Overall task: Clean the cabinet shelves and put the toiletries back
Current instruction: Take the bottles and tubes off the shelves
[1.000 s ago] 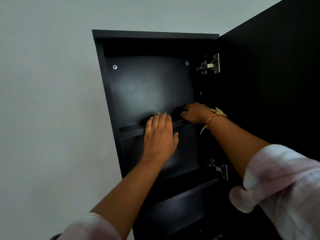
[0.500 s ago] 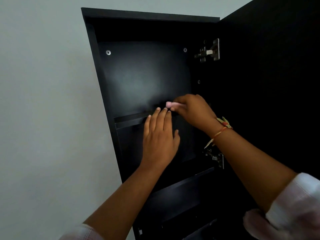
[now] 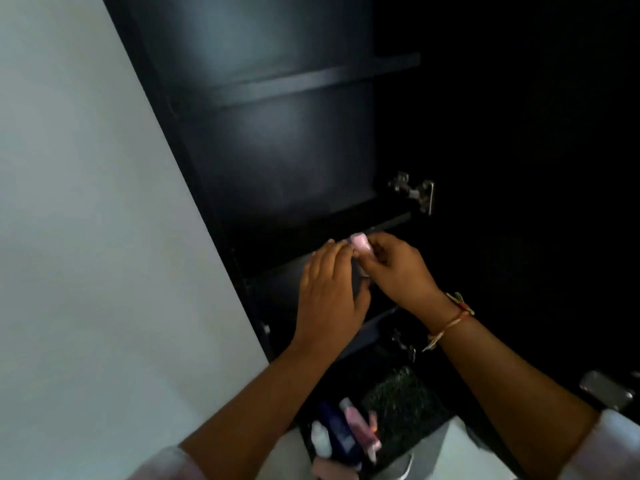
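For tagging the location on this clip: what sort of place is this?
Probably a bathroom: a black wall cabinet with shelves, toiletry bottles grouped below it on a dark speckled counter, and what looks like a white basin edge beside them.

Right hand (image 3: 398,268) pinches a pink item (image 3: 360,242) — left hand (image 3: 329,296) flat beside it, before dark shelves (image 3: 311,81)

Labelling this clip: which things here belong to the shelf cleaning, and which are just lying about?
Job: cabinet shelf, small pink item pinched by right hand, left hand, toiletries below.
Not job: door hinge, wrist thread, wall.
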Available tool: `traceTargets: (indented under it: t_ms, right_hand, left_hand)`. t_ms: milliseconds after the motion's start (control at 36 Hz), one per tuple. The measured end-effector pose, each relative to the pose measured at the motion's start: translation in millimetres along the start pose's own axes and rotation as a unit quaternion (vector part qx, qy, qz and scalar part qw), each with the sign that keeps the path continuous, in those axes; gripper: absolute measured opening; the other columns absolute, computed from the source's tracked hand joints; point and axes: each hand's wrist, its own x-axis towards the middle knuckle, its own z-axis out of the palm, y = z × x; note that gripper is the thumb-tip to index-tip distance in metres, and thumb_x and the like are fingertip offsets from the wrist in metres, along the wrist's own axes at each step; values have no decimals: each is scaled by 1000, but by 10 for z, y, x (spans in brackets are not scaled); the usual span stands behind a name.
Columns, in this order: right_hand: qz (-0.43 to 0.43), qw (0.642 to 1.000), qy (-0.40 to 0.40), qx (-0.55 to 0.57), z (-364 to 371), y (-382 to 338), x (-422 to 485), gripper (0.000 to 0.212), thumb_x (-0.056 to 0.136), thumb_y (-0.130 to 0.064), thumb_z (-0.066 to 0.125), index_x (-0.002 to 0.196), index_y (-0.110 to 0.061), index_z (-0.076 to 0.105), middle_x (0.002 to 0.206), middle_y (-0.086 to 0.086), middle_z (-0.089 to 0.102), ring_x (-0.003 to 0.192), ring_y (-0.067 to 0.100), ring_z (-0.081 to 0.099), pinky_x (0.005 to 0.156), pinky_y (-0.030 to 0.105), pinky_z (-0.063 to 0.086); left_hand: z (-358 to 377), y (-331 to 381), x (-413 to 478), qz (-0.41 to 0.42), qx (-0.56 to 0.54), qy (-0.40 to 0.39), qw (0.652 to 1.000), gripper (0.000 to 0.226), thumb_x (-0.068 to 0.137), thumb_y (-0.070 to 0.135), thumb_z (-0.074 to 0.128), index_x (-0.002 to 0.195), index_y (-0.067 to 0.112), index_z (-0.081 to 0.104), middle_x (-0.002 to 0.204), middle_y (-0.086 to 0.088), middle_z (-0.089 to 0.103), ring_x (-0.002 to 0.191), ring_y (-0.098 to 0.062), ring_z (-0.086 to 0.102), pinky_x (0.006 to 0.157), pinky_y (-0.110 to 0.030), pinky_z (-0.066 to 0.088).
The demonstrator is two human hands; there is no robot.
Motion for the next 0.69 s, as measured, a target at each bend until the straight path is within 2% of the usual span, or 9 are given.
traceTargets:
  t_ms: [56,111,195,306,500,556,611,695]
  right_hand:
    - [40,999,-21,-21,153,282,-224,22,91,-41,61,98,-19,64,85,-8,70,80,8,67,72,26,54]
    - [63,995,-42,-63,319,590,-448,18,90,-34,64,97,-17,62,83,-2,69,79,18,67,73,34,55]
    - [118,985,-80,-92,556,1021,-735,25,86,-28,69,106,-15,64,91,10,72,86,28,68,76,43,54]
    - [197,970,-120,-82,776,1433,-1005,23,83,-25,71,102,-14,66,93,9,72,90,24,66,79,34,51]
    - [267,939,-194,-91,1021,2068,-1202,15,78,-21,71,92,-19,68,93,2,69,86,16,64,70,20,43]
    - [277,933,-208,-93,1118,2247,-1216,20,77,-19,72,97,-18,69,98,4,71,89,17,64,73,24,48]
    - [280,931,-217,-91,1226,2419,-1219,27,75,-17,73,102,-17,70,102,6,72,96,21,67,81,32,54]
    - [287,922,-239,-97,1383,2610,-1190,35,75,-12,73,110,-11,70,109,10,71,102,24,66,89,36,54]
  left_hand:
    - [163,-60,-272,-7,3,-44,999,55,86,33,59,135,10,47,140,-6,48,135,-21,39,115,-37,29]
    - [322,-131,-547,-21,-1,-92,996,55,84,31,60,134,9,48,138,-8,50,132,-24,42,112,-37,32]
    - [570,-234,-926,-41,-16,-160,986,55,81,29,65,131,8,51,131,-10,54,126,-26,49,106,-40,42]
    - [842,-363,-1402,-71,4,-243,967,57,80,34,71,129,9,53,124,-11,59,117,-27,56,98,-38,47]
    - [1197,-500,-1964,-135,15,-354,925,64,87,37,65,140,13,41,138,-6,50,129,-21,45,109,-32,37]
    - [1268,-511,-2048,-145,22,-374,916,65,84,35,66,139,12,41,136,-6,50,128,-22,46,108,-33,38]
    - [1338,-518,-2111,-150,28,-391,908,65,81,34,68,136,11,43,134,-7,51,126,-24,47,106,-36,40]
    - [1447,-531,-2163,-155,38,-400,902,61,77,30,71,129,8,48,127,-10,55,120,-27,51,102,-37,43]
